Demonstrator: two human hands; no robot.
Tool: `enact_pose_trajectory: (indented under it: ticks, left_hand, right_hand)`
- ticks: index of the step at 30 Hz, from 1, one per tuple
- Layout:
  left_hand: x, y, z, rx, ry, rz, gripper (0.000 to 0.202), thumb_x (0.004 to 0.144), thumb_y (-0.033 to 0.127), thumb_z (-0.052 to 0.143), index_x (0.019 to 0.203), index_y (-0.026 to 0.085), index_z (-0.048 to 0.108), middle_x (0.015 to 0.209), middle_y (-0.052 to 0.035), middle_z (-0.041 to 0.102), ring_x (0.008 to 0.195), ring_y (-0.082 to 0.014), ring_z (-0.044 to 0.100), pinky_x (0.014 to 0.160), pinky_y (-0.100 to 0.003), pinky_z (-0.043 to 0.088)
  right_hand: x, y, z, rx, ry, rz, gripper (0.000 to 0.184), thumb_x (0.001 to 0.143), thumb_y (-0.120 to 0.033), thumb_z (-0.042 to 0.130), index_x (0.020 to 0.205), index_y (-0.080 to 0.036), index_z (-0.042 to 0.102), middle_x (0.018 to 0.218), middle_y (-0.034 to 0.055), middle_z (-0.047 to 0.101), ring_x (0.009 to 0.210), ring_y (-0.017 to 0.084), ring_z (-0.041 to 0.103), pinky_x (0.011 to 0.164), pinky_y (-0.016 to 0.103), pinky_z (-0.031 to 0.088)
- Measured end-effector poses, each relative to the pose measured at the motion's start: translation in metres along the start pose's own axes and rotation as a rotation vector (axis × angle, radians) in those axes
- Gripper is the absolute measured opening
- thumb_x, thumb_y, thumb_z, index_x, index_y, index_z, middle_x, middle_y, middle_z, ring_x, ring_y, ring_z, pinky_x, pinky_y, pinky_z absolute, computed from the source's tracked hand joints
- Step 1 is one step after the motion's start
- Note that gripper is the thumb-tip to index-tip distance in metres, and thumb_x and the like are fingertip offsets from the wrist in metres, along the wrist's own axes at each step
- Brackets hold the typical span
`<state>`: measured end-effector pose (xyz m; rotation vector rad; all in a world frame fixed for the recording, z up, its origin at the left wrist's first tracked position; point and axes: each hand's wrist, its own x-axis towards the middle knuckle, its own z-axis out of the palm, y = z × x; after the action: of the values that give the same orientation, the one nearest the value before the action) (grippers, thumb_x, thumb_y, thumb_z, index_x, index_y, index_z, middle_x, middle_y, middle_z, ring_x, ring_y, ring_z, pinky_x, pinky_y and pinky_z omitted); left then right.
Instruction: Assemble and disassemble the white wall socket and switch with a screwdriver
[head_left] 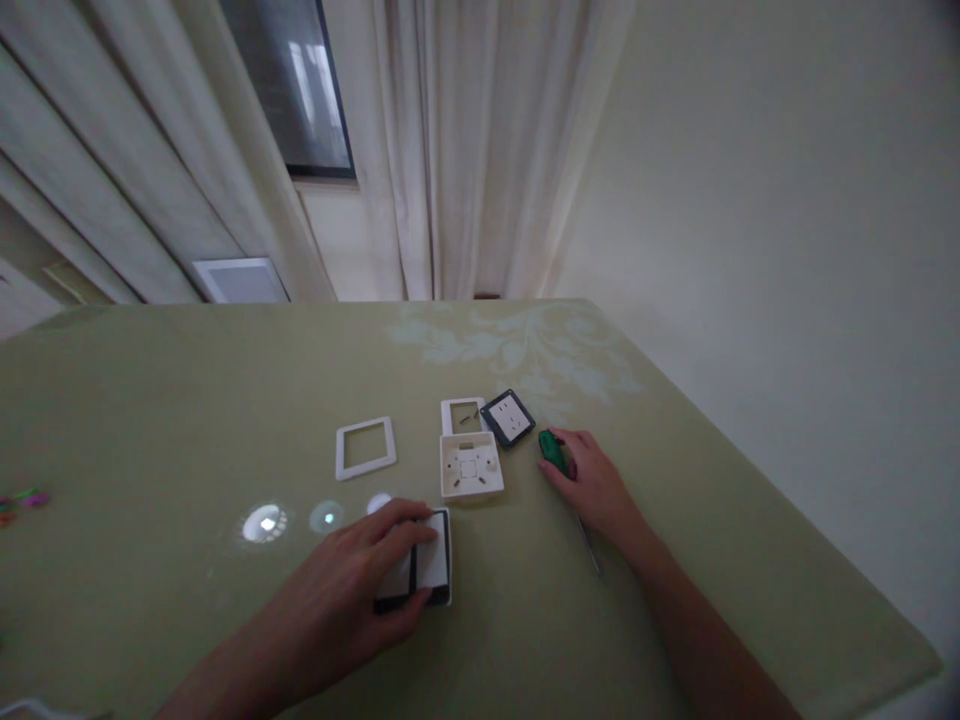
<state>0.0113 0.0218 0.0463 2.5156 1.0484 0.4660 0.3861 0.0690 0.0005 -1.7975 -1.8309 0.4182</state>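
My left hand (382, 570) grips a wall switch (433, 562) with white rockers and a dark frame, fingers over its top and thumb along the near edge. A white rim shows beneath it. To the right, my right hand (589, 480) is closed round a screwdriver (553, 452) by its green handle; the metal shaft points back towards me, beside the wrist. Between the hands and farther off stands an open white mounting box (471, 468). Behind it lie a socket panel (510, 417) with a dark edge and a white cover frame (450, 415) with screws inside its opening.
Another white frame (365, 470) lies left of the mounting box. Small colourful items (26, 500) sit at the far left. The table (187, 400) has a pale green cover, with its right edge running diagonally beside the wall. Curtains (480, 150) hang behind it.
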Motion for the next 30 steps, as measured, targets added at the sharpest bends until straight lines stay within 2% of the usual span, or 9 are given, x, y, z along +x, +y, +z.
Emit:
enact_pose_trajectory:
  ticks: [4,9,13,15,18,20,25,30]
  left_hand:
    - [-0.002,0.001,-0.003,0.026,0.032,0.024,0.053,0.087,0.017,0.071,0.138,0.030,0.063,0.149,-0.0106,0.068,0.125,-0.0316,0.075,0.099,-0.048,0.068]
    - [-0.005,-0.006,-0.002,0.032,0.015,0.017,0.054,0.086,0.016,0.072,0.137,0.032,0.066,0.150,-0.0082,0.069,0.125,-0.0305,0.076,0.099,-0.046,0.069]
    - [-0.007,-0.008,0.003,0.084,0.083,0.106,0.051,0.089,0.015,0.070,0.137,0.031,0.069,0.151,-0.0076,0.071,0.129,-0.0310,0.075,0.102,-0.048,0.069]
    - [-0.007,-0.005,0.006,0.147,0.128,0.179,0.048,0.093,0.013,0.064,0.139,0.026,0.069,0.150,-0.0082,0.072,0.132,-0.0309,0.074,0.104,-0.049,0.068]
    - [-0.009,0.003,0.009,0.259,0.176,0.263,0.043,0.100,0.011,0.055,0.141,0.016,0.069,0.145,-0.0108,0.075,0.127,-0.0300,0.076,0.103,-0.045,0.069]
    - [-0.012,0.008,0.009,0.317,0.177,0.291,0.045,0.102,0.009,0.051,0.145,0.014,0.067,0.146,-0.0112,0.075,0.126,-0.0302,0.077,0.102,-0.045,0.070]
    - [-0.018,0.013,0.008,0.377,0.128,0.310,0.059,0.098,-0.001,0.046,0.153,0.014,0.062,0.155,-0.0116,0.068,0.137,-0.0301,0.070,0.106,-0.043,0.067]
    - [-0.019,0.012,0.016,0.431,0.159,0.315,0.050,0.103,0.005,0.047,0.148,0.013,0.066,0.154,-0.0127,0.068,0.136,-0.0303,0.071,0.107,-0.042,0.067]
  right_hand:
    - [0.000,0.001,0.000,0.001,0.008,-0.001,0.047,0.098,-0.041,0.064,0.141,-0.024,0.065,0.132,0.0136,0.069,0.111,0.029,0.072,0.100,0.045,0.058]
    - [-0.001,0.001,0.000,-0.009,0.012,0.004,0.047,0.098,-0.042,0.064,0.140,-0.023,0.066,0.129,0.0141,0.069,0.106,0.029,0.072,0.098,0.047,0.058]
    - [0.000,0.001,-0.001,-0.015,0.020,0.005,0.045,0.098,-0.043,0.063,0.139,-0.024,0.067,0.125,0.0130,0.069,0.099,0.028,0.072,0.095,0.047,0.059]
    - [0.000,0.001,-0.001,-0.018,0.025,0.006,0.045,0.098,-0.043,0.064,0.138,-0.024,0.068,0.123,0.0128,0.069,0.098,0.028,0.071,0.095,0.047,0.059]
    - [0.000,0.000,-0.002,-0.020,0.023,0.014,0.045,0.097,-0.042,0.065,0.138,-0.024,0.069,0.122,0.0129,0.070,0.094,0.027,0.071,0.093,0.046,0.059]
    - [0.000,0.000,-0.002,-0.021,0.020,0.021,0.046,0.097,-0.043,0.064,0.139,-0.023,0.068,0.122,0.0132,0.069,0.093,0.027,0.071,0.091,0.046,0.060]
    - [0.000,0.001,-0.001,-0.029,0.021,0.031,0.047,0.097,-0.044,0.064,0.138,-0.022,0.069,0.123,0.0142,0.070,0.092,0.028,0.071,0.088,0.047,0.060]
    - [0.001,0.002,0.000,-0.031,0.018,0.029,0.047,0.096,-0.044,0.065,0.138,-0.023,0.069,0.123,0.0132,0.070,0.090,0.027,0.072,0.087,0.045,0.060]
